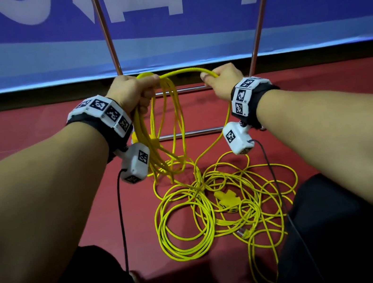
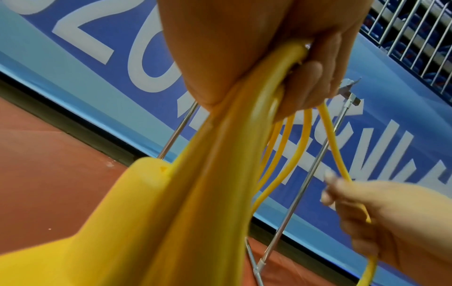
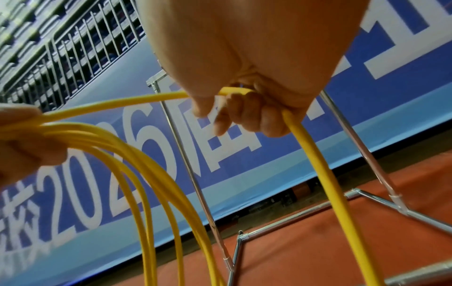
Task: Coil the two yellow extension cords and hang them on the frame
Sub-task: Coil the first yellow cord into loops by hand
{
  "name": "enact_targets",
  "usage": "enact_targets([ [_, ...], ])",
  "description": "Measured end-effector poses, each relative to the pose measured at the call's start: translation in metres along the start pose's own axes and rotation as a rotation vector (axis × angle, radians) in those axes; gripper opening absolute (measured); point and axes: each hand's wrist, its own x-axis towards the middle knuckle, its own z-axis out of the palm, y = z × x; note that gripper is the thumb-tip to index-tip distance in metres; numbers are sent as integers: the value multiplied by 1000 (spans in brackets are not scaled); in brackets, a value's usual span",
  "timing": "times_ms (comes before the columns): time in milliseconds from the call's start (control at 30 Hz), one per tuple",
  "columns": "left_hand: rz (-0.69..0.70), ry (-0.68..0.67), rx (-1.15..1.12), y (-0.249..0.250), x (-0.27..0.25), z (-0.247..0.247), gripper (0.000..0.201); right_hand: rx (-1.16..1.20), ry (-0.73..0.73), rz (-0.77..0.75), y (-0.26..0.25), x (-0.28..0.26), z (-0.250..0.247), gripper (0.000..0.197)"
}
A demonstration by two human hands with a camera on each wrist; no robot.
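Observation:
My left hand (image 1: 137, 92) grips the top of several hanging loops of yellow extension cord (image 1: 168, 129); the wrist view shows the fingers (image 2: 315, 77) curled round the bundle (image 2: 220, 174), with a yellow socket block (image 2: 122, 203) hanging close below. My right hand (image 1: 222, 80) holds the same cord a short span to the right, fingers (image 3: 247, 114) wrapped round the strand (image 3: 315, 154), which drops to the floor. A loose tangle of yellow cord (image 1: 217, 208) with a yellow plug block (image 1: 227, 200) lies on the red floor. The metal frame (image 1: 110, 42) stands just behind both hands.
The frame's uprights (image 1: 260, 13) and low crossbars (image 1: 191, 133) rise from the red floor (image 1: 29, 134) before a blue banner wall (image 1: 186, 31). Black cables (image 1: 120, 215) trail from the wrist cameras. My dark-clothed knees (image 1: 340, 226) flank the cord pile.

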Motion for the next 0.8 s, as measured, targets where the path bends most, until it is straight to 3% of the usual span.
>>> enact_targets([
  [100,43,59,-106,5,4,-3,24,1,-174,39,10,-3,2,30],
  [233,111,166,-197,8,11,-8,26,103,-362,203,26,-13,-3,49],
  [333,145,252,-201,4,15,-11,28,135,-401,271,33,-16,-10,53],
  [600,81,334,-269,-8,20,-24,26,514,-166,287,20,-2,-10,54],
  [733,82,317,-273,-8,17,-27,22,227,186,62,11,8,-7,32],
  [800,81,293,-236,-8,17,-26,21,70,252,-40,0,7,-9,28],
])
